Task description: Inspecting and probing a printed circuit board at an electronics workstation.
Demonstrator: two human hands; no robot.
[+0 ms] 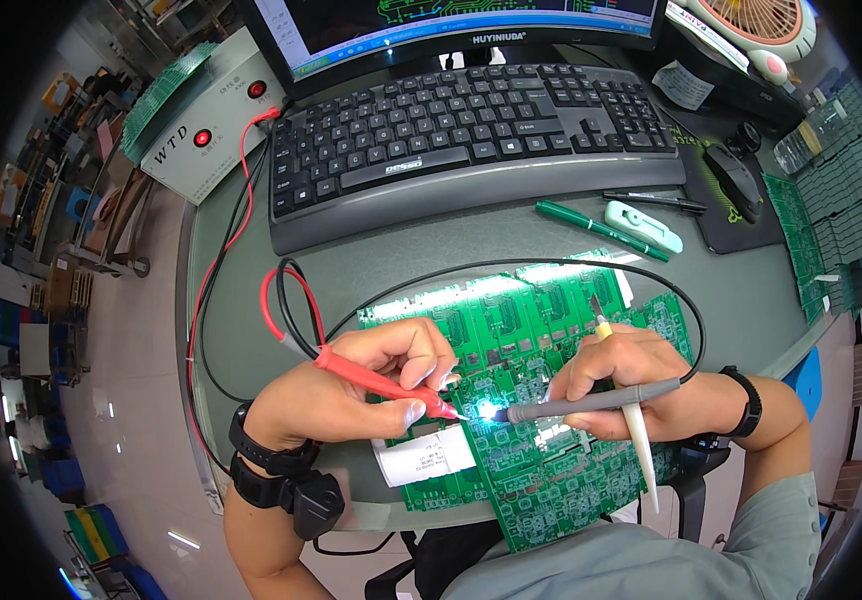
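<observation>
My left hand [376,385] is closed around a red test probe [376,378], whose tip points right and down at a green circuit board [541,500]. From the other side, my right hand [631,375] grips a grey test probe [591,402] with its tip close to the red one. A bright bluish-white glow at the tips hides whether they touch the board. Also held in my right hand is a slim white-handled tool [642,450] with a yellow collar and a dark pointed end. Another green circuit board panel [501,310] lies underneath. A white printed label [426,458] sits by my left hand.
Behind the boards are a black keyboard [471,150], a green pen [601,230], a pale green cutter [643,227] and a monitor [471,40]. A white box [216,125] with red lights stands left, its red cable [219,260] trailing down. Stacked boards [851,180] and a mouse [733,180] are right.
</observation>
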